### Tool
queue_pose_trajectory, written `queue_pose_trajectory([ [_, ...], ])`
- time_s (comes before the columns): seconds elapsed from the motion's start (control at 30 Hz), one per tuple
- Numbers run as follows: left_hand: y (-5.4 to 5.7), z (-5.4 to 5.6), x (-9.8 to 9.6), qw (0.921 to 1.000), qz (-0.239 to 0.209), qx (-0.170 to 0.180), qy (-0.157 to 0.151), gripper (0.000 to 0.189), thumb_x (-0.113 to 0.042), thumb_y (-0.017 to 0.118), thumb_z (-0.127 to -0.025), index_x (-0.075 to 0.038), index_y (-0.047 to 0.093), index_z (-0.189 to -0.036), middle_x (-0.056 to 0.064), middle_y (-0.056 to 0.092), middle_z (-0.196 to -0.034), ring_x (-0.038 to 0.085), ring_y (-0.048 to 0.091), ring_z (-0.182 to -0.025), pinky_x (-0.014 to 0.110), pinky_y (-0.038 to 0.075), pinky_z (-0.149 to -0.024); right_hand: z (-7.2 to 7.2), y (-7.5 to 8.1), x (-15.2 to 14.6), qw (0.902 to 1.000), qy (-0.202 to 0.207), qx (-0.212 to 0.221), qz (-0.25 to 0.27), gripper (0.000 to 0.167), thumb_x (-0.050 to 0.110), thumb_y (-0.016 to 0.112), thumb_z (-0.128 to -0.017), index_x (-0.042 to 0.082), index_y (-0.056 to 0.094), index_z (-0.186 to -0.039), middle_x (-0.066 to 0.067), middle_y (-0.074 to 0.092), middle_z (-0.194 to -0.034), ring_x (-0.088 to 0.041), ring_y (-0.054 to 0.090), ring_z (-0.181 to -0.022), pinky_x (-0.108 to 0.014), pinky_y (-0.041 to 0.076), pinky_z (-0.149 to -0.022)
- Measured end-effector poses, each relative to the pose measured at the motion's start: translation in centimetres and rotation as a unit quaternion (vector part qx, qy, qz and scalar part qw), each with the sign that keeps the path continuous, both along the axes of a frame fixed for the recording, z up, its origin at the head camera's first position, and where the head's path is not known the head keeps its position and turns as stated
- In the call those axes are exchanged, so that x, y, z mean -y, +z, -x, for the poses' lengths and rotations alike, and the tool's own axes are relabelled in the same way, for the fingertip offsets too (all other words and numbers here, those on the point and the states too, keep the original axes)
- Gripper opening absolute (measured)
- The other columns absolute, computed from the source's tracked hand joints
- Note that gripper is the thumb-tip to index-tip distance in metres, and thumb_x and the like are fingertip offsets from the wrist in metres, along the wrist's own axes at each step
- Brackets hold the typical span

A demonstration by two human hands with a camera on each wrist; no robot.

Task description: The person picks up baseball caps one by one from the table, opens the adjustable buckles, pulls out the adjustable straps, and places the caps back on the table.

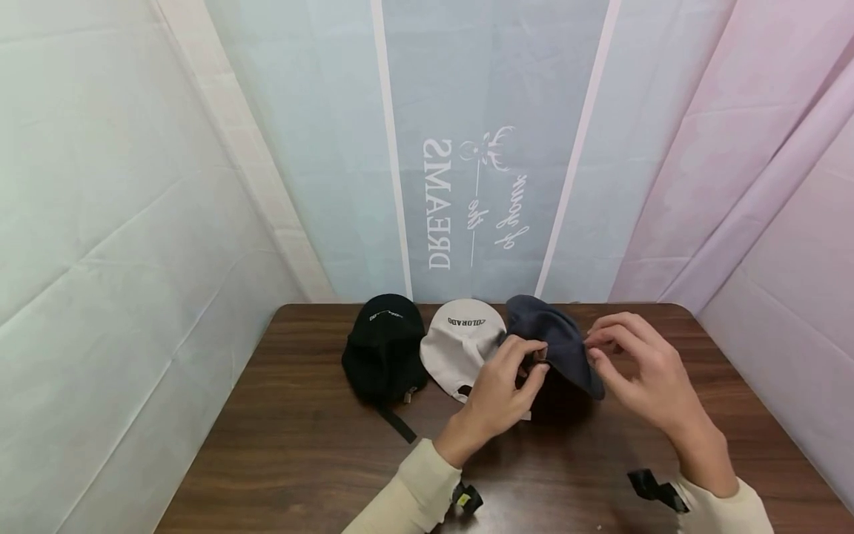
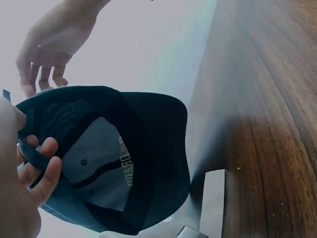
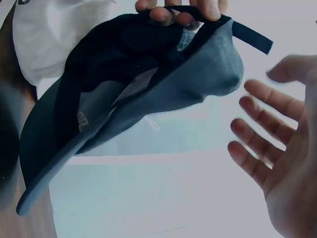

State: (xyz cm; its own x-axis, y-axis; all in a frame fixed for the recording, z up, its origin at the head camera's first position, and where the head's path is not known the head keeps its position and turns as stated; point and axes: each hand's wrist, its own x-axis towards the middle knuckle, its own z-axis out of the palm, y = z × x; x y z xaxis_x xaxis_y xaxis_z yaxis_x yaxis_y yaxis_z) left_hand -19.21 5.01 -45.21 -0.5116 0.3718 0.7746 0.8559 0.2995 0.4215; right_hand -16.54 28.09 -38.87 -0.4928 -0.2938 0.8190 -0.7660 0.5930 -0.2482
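Note:
My left hand (image 1: 499, 393) pinches the back strap of a dark blue baseball cap (image 1: 548, 332), holding it up over the table. Its crown opening and inside show in the left wrist view, with the brim (image 2: 166, 148) pointing toward the table. A free strap end (image 3: 253, 37) sticks out past the left fingers in the right wrist view. My right hand (image 1: 646, 371) is beside the cap's right side, its fingers (image 3: 267, 104) spread and loosely bent with nothing between them. To the left sit a white cap (image 1: 460, 348) lettered COLORADO and a black cap (image 1: 383, 348).
The caps are at the back of a brown wooden table (image 1: 280, 437), near its far edge. The black cap's strap (image 1: 396, 424) trails toward me. Behind hangs a pale printed curtain (image 1: 494, 74), with light fabric walls (image 1: 133, 222) at the sides.

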Motion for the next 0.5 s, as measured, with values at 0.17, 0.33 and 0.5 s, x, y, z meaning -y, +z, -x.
queue_pose_trajectory([
  [0.17, 0.3, -0.1, 0.2, 0.9991, -0.021, 0.031, -0.020, 0.026, -0.010, 0.061, -0.108, -0.005, 0.061, -0.134, 0.006, 0.063, -0.111, 0.009, 0.061, -0.089, 0.015, 0.056, -0.077, -0.2, 0.1, 1.2, 0.9989, 0.025, -0.007, -0.038, 0.054, 0.056, 0.065, -0.102, 0.004, 0.076, -0.109, -0.018, 0.068, -0.117, -0.022, 0.058, -0.111, -0.009, 0.037, -0.105],
  [0.33, 0.6, -0.3, 0.3, 0.9984, -0.025, 0.037, -0.034, 0.026, -0.010, 0.059, -0.109, -0.004, 0.060, -0.134, 0.007, 0.064, -0.111, 0.010, 0.062, -0.089, 0.020, 0.059, -0.076, -0.2, 0.0, 2.4, 0.9975, 0.005, -0.038, -0.060, 0.058, 0.058, 0.065, -0.101, 0.004, 0.076, -0.118, -0.020, 0.066, -0.124, -0.031, 0.057, -0.109, -0.019, 0.041, -0.093],
  [0.5, 1.0, -0.5, 0.5, 0.9976, -0.034, 0.038, -0.048, 0.027, -0.010, 0.060, -0.108, -0.004, 0.059, -0.135, 0.008, 0.064, -0.113, 0.011, 0.063, -0.091, 0.017, 0.058, -0.076, -0.2, -0.1, 3.3, 0.9958, -0.008, -0.068, -0.061, 0.048, 0.046, 0.059, -0.105, 0.002, 0.077, -0.107, -0.022, 0.067, -0.123, -0.034, 0.057, -0.104, -0.031, 0.043, -0.083],
])
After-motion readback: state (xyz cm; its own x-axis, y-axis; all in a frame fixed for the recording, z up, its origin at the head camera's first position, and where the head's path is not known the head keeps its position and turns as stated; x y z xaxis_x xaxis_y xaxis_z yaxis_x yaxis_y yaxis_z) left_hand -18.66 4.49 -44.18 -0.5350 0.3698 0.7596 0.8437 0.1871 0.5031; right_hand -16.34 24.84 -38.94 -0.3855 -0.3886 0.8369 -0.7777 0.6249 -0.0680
